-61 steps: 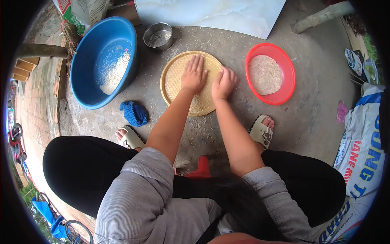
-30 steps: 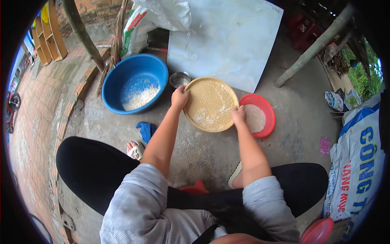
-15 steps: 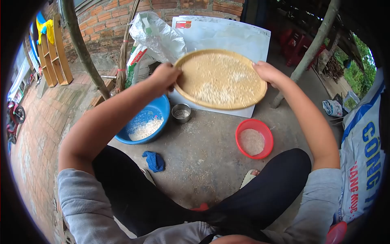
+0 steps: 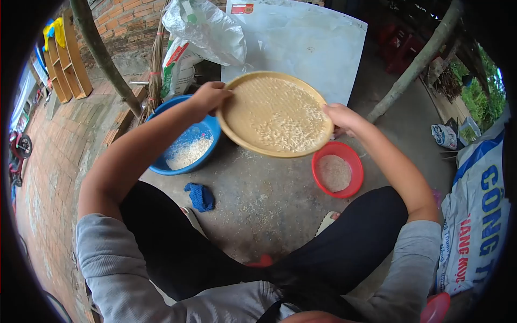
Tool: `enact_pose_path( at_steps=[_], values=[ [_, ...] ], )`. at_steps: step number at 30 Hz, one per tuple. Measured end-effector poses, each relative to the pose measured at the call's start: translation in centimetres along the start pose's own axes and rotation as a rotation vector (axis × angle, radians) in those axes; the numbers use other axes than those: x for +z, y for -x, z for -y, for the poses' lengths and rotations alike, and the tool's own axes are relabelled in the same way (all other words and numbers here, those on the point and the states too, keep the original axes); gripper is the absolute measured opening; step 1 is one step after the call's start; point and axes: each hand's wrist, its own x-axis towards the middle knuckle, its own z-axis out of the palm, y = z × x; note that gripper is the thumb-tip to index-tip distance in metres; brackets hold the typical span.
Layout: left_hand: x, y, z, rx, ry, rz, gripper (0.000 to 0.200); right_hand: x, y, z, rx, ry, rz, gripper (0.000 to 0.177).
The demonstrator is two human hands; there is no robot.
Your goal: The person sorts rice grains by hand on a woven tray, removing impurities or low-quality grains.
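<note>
Round woven tray [image 4: 238, 110]: held up off the floor, in front of me, between my two hands. White grains [image 4: 291, 132] lie on it, thickest toward the lower right, thin at upper left.

Left hand [image 4: 210, 99]: fingers clamped on the rim at the tray's left. Right hand [image 4: 344, 117]: fingers clamped on the rim at its right.

Step in hand, my judgement: handling the loaded tray aloft. The next move calls for an even grip on both sides and a controlled tilt, since loose grains could slide over the edge.

Just beyond the tray's lower left: blue basin [image 4: 212, 132], pale matter heaped inside. Below its right end: red basin [image 4: 356, 173], holding fine pale grain. Nearer my left knee, a crumpled blue cloth [image 4: 200, 197] on the floor [image 4: 258, 199]. Behind the tray, a white panel [image 4: 301, 43].

Hard to make out: the fingertips under the rim; the tray's exact slope; single grains, slightly blurred. My left forearm covers part of the blue basin. The printed sack [image 4: 474, 215] at right is cut off.
</note>
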Motion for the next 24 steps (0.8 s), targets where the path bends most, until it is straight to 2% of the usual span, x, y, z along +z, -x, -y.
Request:
enact_pose_path(
  at_steps=[2,4,6,8,9,10,12,13,14,16,17,18,19,20,21,22,23,24],
  values=[
    [-1.1,1.4,-1.4,-0.064,0.128,-0.073,0.024,0.8,2.1,2.3,-0.03,-0.014,0.024,0.044],
    [-0.5,-0.1,-0.7,-0.029,0.217,-0.089,0.023,1.0,2.4,3.2,-0.022,-0.142,-0.008,0.046],
    [3.1,0.8,-1.6,-0.02,0.086,-0.155,0.024,-1.4,0.1,0.9,0.039,-0.262,-0.046,0.045],
    [6.1,0.3,-0.3,-0.042,-0.147,-0.185,0.025,-2.7,-2.6,-2.0,-0.062,-0.374,-0.159,0.044],
    [6.2,-0.3,0.8,-0.063,-0.092,-0.208,0.025,-2.5,-1.8,-1.0,-0.066,-0.368,-0.163,0.044],
    [5.0,-1.7,2.3,0.006,-0.058,-0.215,0.025,-1.9,0.1,0.8,-0.059,-0.308,-0.127,0.044],
    [0.8,-2.4,1.5,-0.017,0.295,-0.055,0.03,-1.0,2.4,2.2,-0.038,-0.236,-0.075,0.045],
    [-0.3,-0.6,-0.9,-0.056,0.399,0.015,0.03,-0.6,2.9,2.5,0.001,-0.223,0.024,0.045],
    [-0.2,-0.5,-1.3,-0.054,0.391,0.007,0.03,-0.3,3.0,2.8,0.031,-0.213,0.123,0.044],
    [1.6,0.2,-2.0,0.017,0.137,-0.143,0.03,-0.8,0.9,0.8,0.063,-0.245,0.064,0.045],
    [3.6,1.4,-2.7,0.017,0.21,-0.183,0.031,-1.4,-0.6,-0.9,0.047,-0.326,0.011,0.045],
    [4.2,0.8,-2.0,-0.001,0.043,-0.172,0.032,-1.3,-0.6,-0.8,0.033,-0.405,-0.048,0.046],
    [4.0,0.2,-1.5,-0.018,0.059,-0.171,0.032,-1.2,-0.8,-0.8,-0.056,-0.3,-0.137,0.046],
    [3.4,-0.4,-0.9,-0.037,0.084,-0.17,0.032,-1.5,-0.7,-0.6,-0.053,-0.297,-0.143,0.046],
    [1.1,-1.2,-0.2,-0.025,0.072,-0.086,0.029,-1.2,1.4,1.9,-0.062,-0.27,-0.04,0.045],
    [-0.5,-0.8,-0.6,-0.078,0.264,0.013,0.027,-0.6,3.0,3.6,-0.065,-0.241,0.067,0.045],
    [-1.3,-0.6,-0.4,-0.104,0.333,0.025,0.026,-0.2,3.3,4.2,-0.068,-0.236,0.207,0.044],
    [-2.0,-0.5,-0.6,-0.121,0.391,0.032,0.025,0.5,4.2,4.9,-0.034,-0.214,0.172,0.043]
  ],
)
